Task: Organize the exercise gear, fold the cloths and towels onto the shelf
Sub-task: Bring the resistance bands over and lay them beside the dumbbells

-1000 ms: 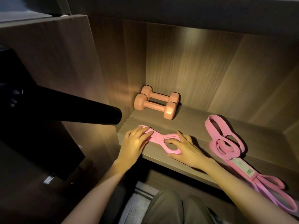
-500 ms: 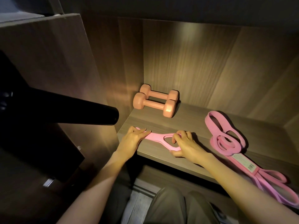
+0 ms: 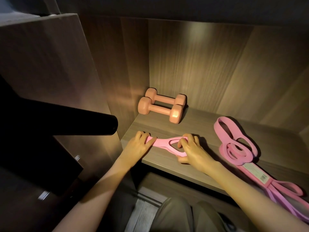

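Note:
A short pink resistance band (image 3: pixel 164 142) lies flat near the front edge of the wooden shelf (image 3: pixel 167 166). My left hand (image 3: pixel 137 146) presses its left end down with straight fingers. My right hand (image 3: pixel 192 151) grips its looped right end, fingers curled through the opening and thumb under the lower strap. Two orange dumbbells (image 3: pixel 160 108) lie side by side at the back left of the shelf. A longer pink band set (image 3: pixel 237 146) with a labelled wrapper lies coiled at the right.
A black cylindrical bar (image 3: pixel 70 122) juts in from the left at shelf height. The cupboard's wooden side panel (image 3: pixel 50 64) stands at left, the back wall behind the dumbbells. My knees (image 3: pixel 175 215) are below the shelf edge.
My right hand's fingers curled into the band's loop, from lying flat on it. The left hand slid slightly left along the band's end. The view shifted a little.

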Demonstrator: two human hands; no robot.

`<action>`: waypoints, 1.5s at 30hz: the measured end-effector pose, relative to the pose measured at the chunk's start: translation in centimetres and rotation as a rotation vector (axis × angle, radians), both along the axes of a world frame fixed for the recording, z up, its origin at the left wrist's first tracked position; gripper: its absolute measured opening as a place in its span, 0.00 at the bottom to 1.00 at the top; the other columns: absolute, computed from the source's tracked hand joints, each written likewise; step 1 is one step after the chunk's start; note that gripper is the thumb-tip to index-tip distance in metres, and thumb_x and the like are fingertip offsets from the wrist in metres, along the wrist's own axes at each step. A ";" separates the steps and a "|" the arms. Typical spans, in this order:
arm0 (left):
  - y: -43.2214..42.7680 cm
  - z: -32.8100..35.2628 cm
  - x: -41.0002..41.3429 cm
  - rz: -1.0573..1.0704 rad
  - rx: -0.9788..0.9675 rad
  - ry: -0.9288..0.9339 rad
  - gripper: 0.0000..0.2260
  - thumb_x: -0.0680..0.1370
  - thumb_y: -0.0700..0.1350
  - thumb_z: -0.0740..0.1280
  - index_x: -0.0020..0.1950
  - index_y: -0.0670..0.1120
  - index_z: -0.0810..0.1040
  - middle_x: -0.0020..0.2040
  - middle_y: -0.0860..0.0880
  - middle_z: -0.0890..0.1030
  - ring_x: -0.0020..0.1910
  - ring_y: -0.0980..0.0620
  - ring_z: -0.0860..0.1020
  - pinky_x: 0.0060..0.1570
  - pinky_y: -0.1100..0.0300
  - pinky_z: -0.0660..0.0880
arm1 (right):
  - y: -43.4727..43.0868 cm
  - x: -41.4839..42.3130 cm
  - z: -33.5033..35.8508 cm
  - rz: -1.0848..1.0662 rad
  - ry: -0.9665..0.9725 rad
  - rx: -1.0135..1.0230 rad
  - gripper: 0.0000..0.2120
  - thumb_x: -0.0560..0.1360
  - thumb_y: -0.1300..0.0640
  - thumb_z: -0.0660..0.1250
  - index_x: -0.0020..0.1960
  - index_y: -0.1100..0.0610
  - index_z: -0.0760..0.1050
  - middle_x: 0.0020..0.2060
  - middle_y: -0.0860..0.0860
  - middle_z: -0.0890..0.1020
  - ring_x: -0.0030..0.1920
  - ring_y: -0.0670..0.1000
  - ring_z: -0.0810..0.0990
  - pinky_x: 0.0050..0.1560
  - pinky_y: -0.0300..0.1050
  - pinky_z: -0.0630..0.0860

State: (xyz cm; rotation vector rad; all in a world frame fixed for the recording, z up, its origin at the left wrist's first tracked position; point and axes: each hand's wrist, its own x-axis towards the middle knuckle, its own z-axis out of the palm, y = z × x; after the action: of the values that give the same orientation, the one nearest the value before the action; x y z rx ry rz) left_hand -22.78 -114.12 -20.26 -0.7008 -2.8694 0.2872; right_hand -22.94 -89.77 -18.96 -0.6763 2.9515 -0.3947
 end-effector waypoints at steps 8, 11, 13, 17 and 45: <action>0.1 0.8 -1.8 0.083 -0.006 0.093 0.32 0.53 0.39 0.84 0.56 0.43 0.83 0.47 0.40 0.83 0.43 0.44 0.82 0.34 0.58 0.81 | -2.4 -2.4 -0.2 -0.051 0.072 -0.074 0.15 0.74 0.54 0.69 0.57 0.57 0.70 0.65 0.54 0.63 0.59 0.53 0.64 0.58 0.44 0.72; -0.2 1.0 -2.9 0.104 -0.022 0.056 0.31 0.59 0.40 0.82 0.62 0.45 0.80 0.52 0.41 0.82 0.50 0.44 0.81 0.42 0.56 0.81 | -3.3 -3.5 -0.5 -0.096 0.072 -0.096 0.16 0.76 0.53 0.68 0.59 0.59 0.70 0.65 0.56 0.65 0.59 0.54 0.65 0.60 0.46 0.72; -0.7 0.6 -3.5 0.104 -0.059 -0.036 0.31 0.72 0.40 0.73 0.73 0.46 0.67 0.65 0.41 0.74 0.64 0.42 0.72 0.58 0.53 0.75 | -3.6 -3.9 -0.9 -0.124 0.068 -0.103 0.17 0.76 0.52 0.67 0.61 0.59 0.70 0.65 0.55 0.65 0.59 0.54 0.65 0.62 0.46 0.72; -1.0 0.4 -3.6 0.152 -0.102 -0.036 0.31 0.75 0.41 0.69 0.76 0.48 0.61 0.69 0.42 0.71 0.68 0.41 0.68 0.63 0.50 0.71 | -3.3 -4.0 -1.4 -0.096 0.033 -0.073 0.18 0.75 0.51 0.67 0.61 0.58 0.69 0.66 0.55 0.64 0.62 0.55 0.63 0.63 0.47 0.70; 1.6 -1.2 -3.7 0.657 1.044 -0.089 0.13 0.78 0.43 0.67 0.62 0.50 0.80 0.71 0.43 0.66 0.69 0.44 0.63 0.68 0.54 0.61 | -1.5 -3.2 -1.6 -0.096 -0.060 -0.261 0.15 0.71 0.51 0.73 0.54 0.53 0.73 0.69 0.48 0.65 0.64 0.51 0.60 0.63 0.44 0.63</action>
State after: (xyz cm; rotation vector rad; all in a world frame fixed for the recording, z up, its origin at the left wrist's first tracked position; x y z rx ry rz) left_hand -26.43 -112.51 -21.50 0.4202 -2.6604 -1.1006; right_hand -26.11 -91.28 -20.51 -0.5367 2.9098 -0.8049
